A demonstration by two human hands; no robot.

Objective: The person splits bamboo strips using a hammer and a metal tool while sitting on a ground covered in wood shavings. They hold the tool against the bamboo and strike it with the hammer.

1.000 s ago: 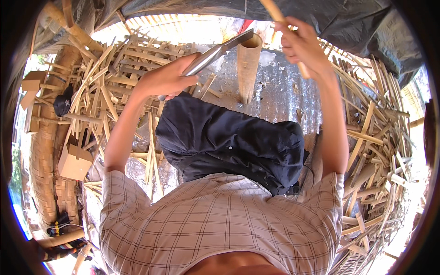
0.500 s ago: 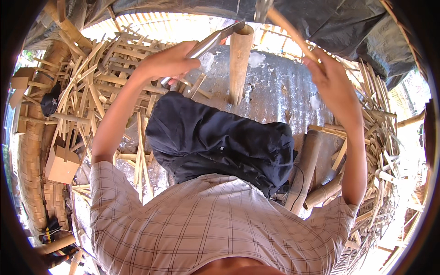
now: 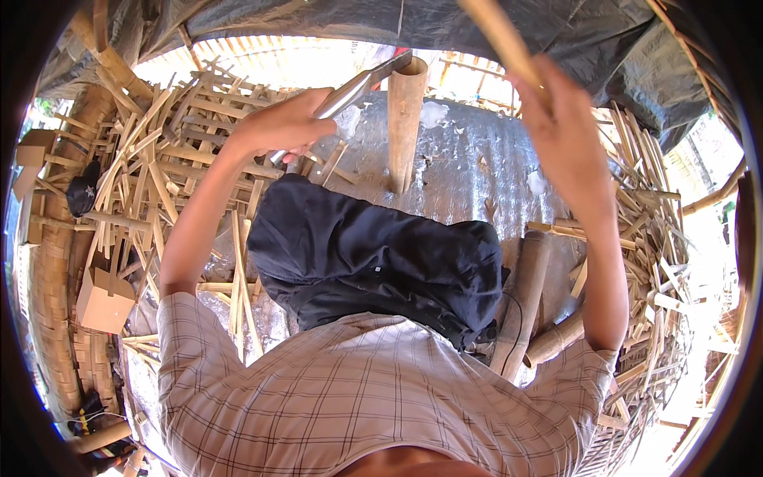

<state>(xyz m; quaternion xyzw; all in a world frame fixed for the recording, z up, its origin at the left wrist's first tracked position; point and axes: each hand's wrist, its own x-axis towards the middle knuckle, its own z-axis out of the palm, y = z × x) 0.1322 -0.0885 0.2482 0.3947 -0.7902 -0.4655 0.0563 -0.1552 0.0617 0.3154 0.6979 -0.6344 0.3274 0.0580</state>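
Note:
My left hand (image 3: 290, 123) is closed round the silvery metal handle of a large knife (image 3: 343, 94). Its dark blade reaches the rim of an upright bamboo tube (image 3: 406, 131), which stands on a grey metal sheet (image 3: 469, 159). Whether the edge has bitten into the bamboo I cannot tell. My right hand (image 3: 560, 131), slightly blurred, grips the wooden handle of a hammer (image 3: 509, 44), raised to the right of the tube. The hammer's head lies outside the picture. Between my arms, black cloth (image 3: 373, 246) covers my lap and legs.
Split bamboo strips (image 3: 214, 111) lie heaped at left, with another heap (image 3: 656, 254) at right. Bamboo lengths (image 3: 524, 294) rest beside my right leg. A cardboard box (image 3: 106, 300) and a black cap (image 3: 82, 191) are at left. Dark plastic sheeting (image 3: 572, 48) hangs ahead.
My right hand has lifted the hammer, and its metal head has left the picture. My left hand still holds the knife at the tube's top; the whole view has shifted slightly.

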